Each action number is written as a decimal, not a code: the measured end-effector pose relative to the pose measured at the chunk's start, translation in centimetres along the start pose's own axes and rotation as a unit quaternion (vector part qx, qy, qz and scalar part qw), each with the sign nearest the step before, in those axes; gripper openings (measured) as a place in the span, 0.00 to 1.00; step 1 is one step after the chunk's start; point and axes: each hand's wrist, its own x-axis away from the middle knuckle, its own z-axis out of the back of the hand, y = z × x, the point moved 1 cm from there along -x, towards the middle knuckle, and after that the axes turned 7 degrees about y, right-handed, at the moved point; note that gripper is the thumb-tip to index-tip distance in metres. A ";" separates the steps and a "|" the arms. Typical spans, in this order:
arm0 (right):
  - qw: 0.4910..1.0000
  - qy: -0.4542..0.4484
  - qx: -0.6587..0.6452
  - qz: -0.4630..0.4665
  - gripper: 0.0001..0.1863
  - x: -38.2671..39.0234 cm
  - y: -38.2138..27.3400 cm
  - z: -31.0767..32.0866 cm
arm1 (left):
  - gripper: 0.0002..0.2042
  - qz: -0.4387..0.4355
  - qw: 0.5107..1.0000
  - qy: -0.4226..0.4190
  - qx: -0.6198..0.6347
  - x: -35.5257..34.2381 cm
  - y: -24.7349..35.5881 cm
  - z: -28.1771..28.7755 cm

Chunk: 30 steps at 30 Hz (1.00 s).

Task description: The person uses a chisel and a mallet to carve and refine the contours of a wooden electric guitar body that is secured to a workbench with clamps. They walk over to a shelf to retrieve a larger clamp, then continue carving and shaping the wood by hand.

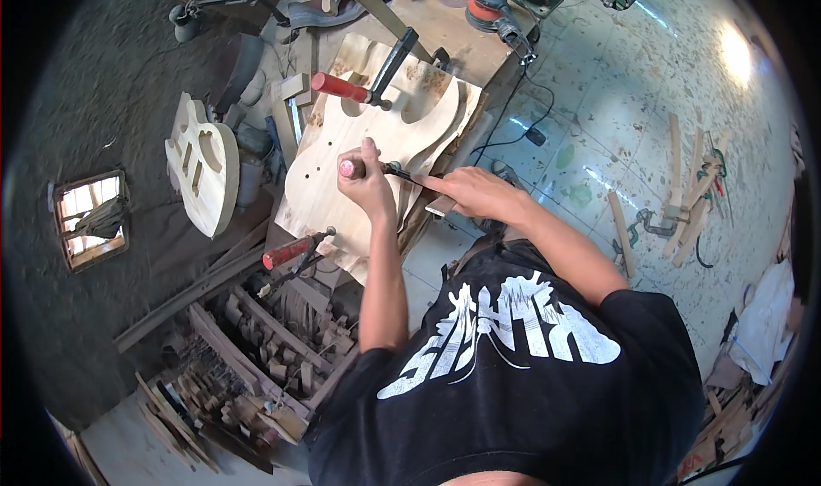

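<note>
Left hand point(369, 187) closed in a grip round the pink handle of a file point(389, 170); right hand point(470, 191) pressed flat, fingers narrow, on its far end. File laid across the edge of a pale wooden guitar body point(359, 140), clamped on the table point(453, 41) by two red-handled clamps point(342, 87).

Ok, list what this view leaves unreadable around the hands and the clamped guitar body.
- Head view: the file tip is hidden under the right hand.
- Its handle is mostly wrapped by the left hand.
- The guitar body edge being worked is covered by both hands.
- The lower clamp jaw is too small to tell.
</note>
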 end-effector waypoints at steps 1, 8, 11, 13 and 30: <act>1.000 0.018 -0.004 -0.018 0.40 0.2 -0.2 -0.1 | 0.17 -0.017 0.997 0.061 0.043 0.5 -0.2 -0.7; 0.995 0.092 -0.004 -0.038 0.36 1.0 -0.8 -1.2 | 0.19 0.011 0.991 -0.001 0.130 -1.0 -1.0 0.7; 0.997 0.059 -0.009 -0.047 0.33 0.9 -0.6 -0.7 | 0.16 0.049 0.957 -0.230 0.168 -2.9 -1.7 2.0; 0.997 0.047 0.002 -0.054 0.31 0.8 -0.6 -0.8 | 0.15 0.052 0.949 -0.277 0.141 -3.9 -1.5 2.7; 0.987 0.097 0.046 -0.123 0.35 5.9 0.1 -2.5 | 0.15 0.027 0.997 0.037 0.066 4.7 -1.3 8.2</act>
